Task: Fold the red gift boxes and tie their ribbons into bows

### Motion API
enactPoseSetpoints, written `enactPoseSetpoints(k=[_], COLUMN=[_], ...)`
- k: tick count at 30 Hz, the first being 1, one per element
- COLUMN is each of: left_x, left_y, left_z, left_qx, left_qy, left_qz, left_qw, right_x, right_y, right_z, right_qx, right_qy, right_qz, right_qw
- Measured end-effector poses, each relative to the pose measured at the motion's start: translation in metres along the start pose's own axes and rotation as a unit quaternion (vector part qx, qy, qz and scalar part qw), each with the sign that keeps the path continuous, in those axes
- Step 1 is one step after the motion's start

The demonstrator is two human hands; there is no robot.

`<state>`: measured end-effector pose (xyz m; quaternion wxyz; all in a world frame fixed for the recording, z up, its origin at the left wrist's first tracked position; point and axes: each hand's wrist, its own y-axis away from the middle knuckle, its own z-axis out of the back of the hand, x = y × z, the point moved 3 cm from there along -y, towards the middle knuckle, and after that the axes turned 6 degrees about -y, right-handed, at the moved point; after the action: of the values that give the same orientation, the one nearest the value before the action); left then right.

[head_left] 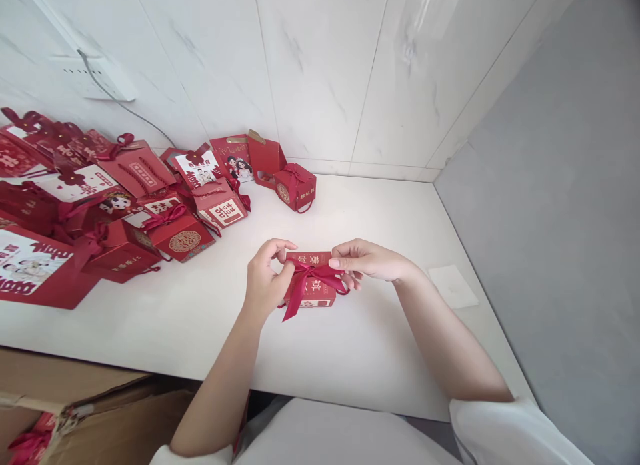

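1. Red gift box [316, 291] sits on the white table [370, 365] between both hands, the tabletop seemingly taking its weight.
2. Right hand [374, 259]: thumb and fingers closed on the ribbon bow [320, 273], likely keeping its loop spread.
3. Left hand [264, 276]: fingers curled, part-open, at the box's left edge, perhaps steadying; hidden grip, can't tell.
4. Other boxes [183, 238] cluster left, probably leaving elbow room.

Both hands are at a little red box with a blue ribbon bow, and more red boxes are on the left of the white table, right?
Not quite: the head view shows a red ribbon bow, not blue. The left hand and right hand are at the little red box, and more red boxes are on the left of the white table.
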<state>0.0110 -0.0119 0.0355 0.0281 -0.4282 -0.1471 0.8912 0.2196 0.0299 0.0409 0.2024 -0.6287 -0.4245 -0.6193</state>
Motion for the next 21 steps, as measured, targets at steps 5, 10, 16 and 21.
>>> enactPoseSetpoints(k=[5,10,16,21], left_x=[0.001,0.005,0.01,0.008], left_y=[0.002,0.003,0.002,0.003], left_z=[-0.003,-0.008,-0.01,-0.01], left_qx=[-0.08,-0.025,0.033,0.003], left_qy=[-0.104,-0.036,-0.002,-0.037], left_qz=[0.014,0.012,0.006,0.009], left_qw=[0.991,0.999,0.999,0.999], right_x=[-0.003,-0.002,0.002,-0.004], right_y=[-0.001,0.0,0.001,-0.004], right_z=[0.001,0.002,0.001,0.003], right_qx=[0.016,0.01,-0.011,-0.004], right_qy=[0.005,0.043,0.038,0.036], right_qz=[0.005,-0.007,0.018,0.018], right_qw=[1.0,0.999,0.999,0.999])
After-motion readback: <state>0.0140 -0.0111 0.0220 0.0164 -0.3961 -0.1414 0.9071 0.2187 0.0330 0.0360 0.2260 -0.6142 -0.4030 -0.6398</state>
